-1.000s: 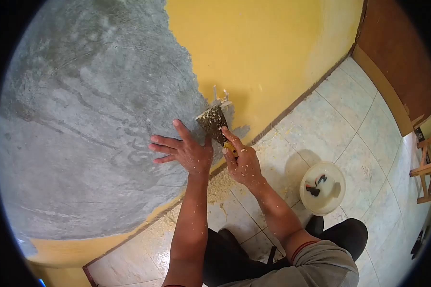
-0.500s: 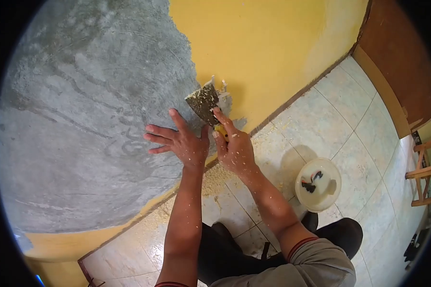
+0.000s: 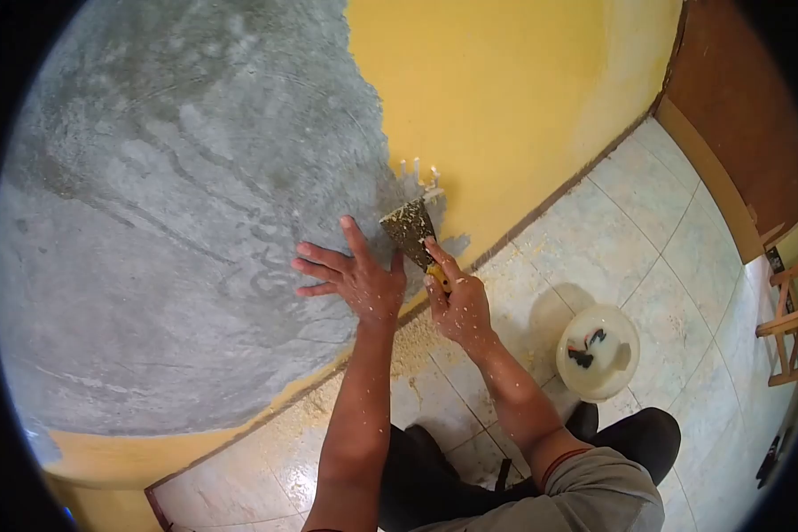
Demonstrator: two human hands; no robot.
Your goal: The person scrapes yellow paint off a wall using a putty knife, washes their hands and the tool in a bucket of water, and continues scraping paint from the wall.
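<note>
My right hand [image 3: 459, 306] grips the yellow handle of a scraper [image 3: 408, 232], its index finger stretched along the wide blade. The blade lies at the wall over bare grey plaster [image 3: 195, 239], just below the ragged edge of the yellow paint [image 3: 496, 97]. Curled paint strips [image 3: 432, 188] stick out from the wall above the blade. To the left, my left hand [image 3: 363, 284] rests on the grey surface with its fingers spread and nothing in it. Small pale flakes speckle the blade, both hands and the forearms.
A white tub [image 3: 598, 372] with dark objects inside stands on the tiled floor [image 3: 683, 310] at right. Paint crumbs [image 3: 408, 350] lie along the wall base. Beyond are a brown door [image 3: 736, 97] and a wooden stool [image 3: 785, 324]. My knees are below.
The scraper has moved down, off the paint edge, and more curled strips now show above it. The view has shifted slightly, with both hands appearing further right and lower.
</note>
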